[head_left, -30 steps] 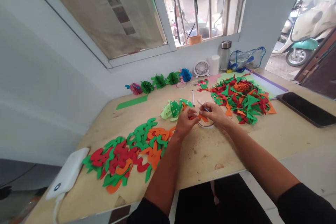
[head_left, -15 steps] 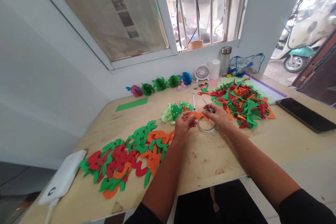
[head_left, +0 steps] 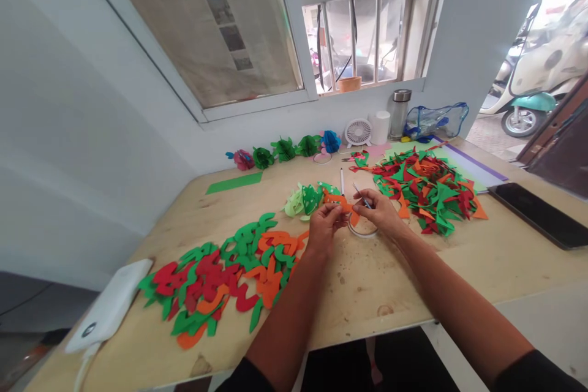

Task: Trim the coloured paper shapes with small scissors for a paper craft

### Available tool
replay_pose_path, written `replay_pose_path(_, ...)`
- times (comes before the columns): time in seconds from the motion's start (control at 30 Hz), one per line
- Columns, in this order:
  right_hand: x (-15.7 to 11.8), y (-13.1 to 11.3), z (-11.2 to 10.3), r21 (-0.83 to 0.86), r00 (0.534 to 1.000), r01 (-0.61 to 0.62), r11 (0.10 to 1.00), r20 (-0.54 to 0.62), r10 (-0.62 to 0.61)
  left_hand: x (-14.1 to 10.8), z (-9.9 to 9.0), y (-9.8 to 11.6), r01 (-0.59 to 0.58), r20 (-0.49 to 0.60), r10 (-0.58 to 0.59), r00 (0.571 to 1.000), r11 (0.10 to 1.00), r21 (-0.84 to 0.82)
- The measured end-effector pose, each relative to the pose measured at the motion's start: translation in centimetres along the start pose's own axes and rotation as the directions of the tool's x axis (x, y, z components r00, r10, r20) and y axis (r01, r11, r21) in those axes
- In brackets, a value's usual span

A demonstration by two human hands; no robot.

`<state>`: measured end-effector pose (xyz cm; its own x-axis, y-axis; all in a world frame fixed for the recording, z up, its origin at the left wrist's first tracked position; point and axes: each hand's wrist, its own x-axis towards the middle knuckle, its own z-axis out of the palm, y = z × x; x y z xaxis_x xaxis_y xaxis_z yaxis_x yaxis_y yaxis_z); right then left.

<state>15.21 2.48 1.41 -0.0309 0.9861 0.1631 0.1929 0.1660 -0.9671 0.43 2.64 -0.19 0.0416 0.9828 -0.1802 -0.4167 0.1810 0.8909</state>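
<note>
Between my hands is an orange cut piece (head_left: 339, 200) of paper or felt with a curved outline. My left hand (head_left: 325, 225) pinches its near side between thumb and fingers. In my closed right hand (head_left: 377, 208) sits a slim pointed metal tool (head_left: 361, 195), which resembles tweezers; its tip points away from me. The right fingertips also touch the orange piece's right end. Just below them, a roll of tape (head_left: 362, 231) lies flat on the table, partly covered by the hand. Light green and dotted green paper shapes (head_left: 309, 197) lie just beyond my left hand.
Curved green, red and orange cutouts (head_left: 211, 275) are heaped at left, angular scraps (head_left: 427, 187) at right. Paper flowers (head_left: 282, 148), a small fan (head_left: 358, 132) and a glass bottle (head_left: 399, 115) line the wall. A phone (head_left: 539, 214) and white power bank (head_left: 108, 306) lie at the sides.
The view has shifted slightly. The orange piece has turned between my fingers, and its right end now hangs down. Both hands keep their hold.
</note>
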Motion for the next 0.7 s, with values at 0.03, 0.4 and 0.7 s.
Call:
replay_pose_path(0.03, -0.05, -0.05, 0.06, 0.001, 1.000, 0.007, 1.000, 0.020, -0.007, -0.05, 0.05, 0.13, 0.000, -0.003, 0.000, 1.000, 1.000, -0.023)
replay_pose_path(0.4, 0.07, 0.94, 0.55, 0.080, 0.991, 0.006, 0.997, 0.136, -0.017, -0.23, 0.52, 0.37, -0.107, -0.093, 0.100, 0.991, 0.992, -0.072)
replay_pose_path(0.7, -0.02, 0.57, 0.68, 0.022, 0.988, 0.042, 0.999, 0.148, -0.045, -0.44, 0.86, 0.67, -0.144, -0.123, 0.132, 0.984, 0.986, -0.090)
